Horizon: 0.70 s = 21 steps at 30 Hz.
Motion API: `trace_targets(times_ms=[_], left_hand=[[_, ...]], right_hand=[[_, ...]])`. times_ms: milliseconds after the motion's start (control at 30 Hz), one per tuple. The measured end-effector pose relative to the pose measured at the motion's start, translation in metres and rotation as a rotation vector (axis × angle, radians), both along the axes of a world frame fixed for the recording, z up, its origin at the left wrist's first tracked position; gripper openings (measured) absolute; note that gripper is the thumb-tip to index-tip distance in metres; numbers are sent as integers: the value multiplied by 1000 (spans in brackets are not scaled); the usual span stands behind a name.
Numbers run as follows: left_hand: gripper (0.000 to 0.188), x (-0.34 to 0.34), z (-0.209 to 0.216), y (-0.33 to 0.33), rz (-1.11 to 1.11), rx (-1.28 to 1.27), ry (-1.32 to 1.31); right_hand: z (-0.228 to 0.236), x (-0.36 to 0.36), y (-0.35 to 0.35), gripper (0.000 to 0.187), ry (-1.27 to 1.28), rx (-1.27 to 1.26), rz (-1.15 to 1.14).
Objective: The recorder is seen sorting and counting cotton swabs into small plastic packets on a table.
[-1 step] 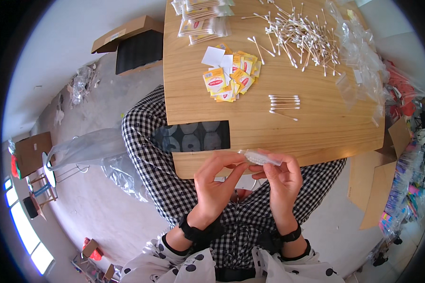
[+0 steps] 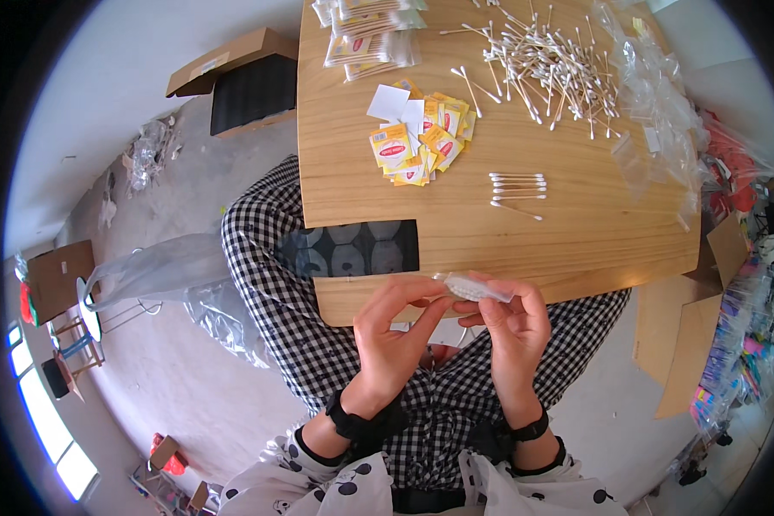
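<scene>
Over the table's near edge, a small clear plastic bag (image 2: 468,286) with white cotton swab tips showing inside is held between both hands. My left hand (image 2: 396,331) pinches its left end between thumb and fingers. At the other end, my right hand (image 2: 518,331) grips the bag with the thumb in front. Beyond the hands lies a short row of several cotton swabs (image 2: 518,185). Farther off, to the left, yellow and white printed cards (image 2: 426,142) form a loose pile. A large heap of loose cotton swabs (image 2: 555,69) spreads at the far right.
Filled swab packets (image 2: 370,43) are stacked at the far left of the wooden table (image 2: 593,224). Empty clear bags (image 2: 662,103) cover its right side. A dark patterned panel (image 2: 353,248) sits at the notched left edge. Open cardboard boxes (image 2: 675,340) stand on the floor at right.
</scene>
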<state>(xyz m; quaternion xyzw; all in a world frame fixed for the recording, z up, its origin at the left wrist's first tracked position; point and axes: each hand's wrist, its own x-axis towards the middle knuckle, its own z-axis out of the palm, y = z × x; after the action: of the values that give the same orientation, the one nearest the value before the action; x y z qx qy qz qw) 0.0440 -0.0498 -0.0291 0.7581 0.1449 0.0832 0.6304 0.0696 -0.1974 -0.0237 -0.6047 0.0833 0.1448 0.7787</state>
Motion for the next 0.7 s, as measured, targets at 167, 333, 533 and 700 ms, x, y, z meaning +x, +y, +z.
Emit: trace_targets(times_ms=[167, 333, 533, 700], left_hand=[[21, 1, -3, 3, -37, -129, 49], [25, -1, -11, 4, -70, -172, 8], [29, -2, -2, 0, 18, -238, 91], [39, 7, 3, 6, -93, -28, 8]], right_hand=[[1, 1, -1, 16, -9, -30, 20], [-1, -1, -1, 16, -37, -67, 28], [0, 0, 0, 16, -26, -61, 21], [-1, 0, -2, 20, -82, -97, 71]])
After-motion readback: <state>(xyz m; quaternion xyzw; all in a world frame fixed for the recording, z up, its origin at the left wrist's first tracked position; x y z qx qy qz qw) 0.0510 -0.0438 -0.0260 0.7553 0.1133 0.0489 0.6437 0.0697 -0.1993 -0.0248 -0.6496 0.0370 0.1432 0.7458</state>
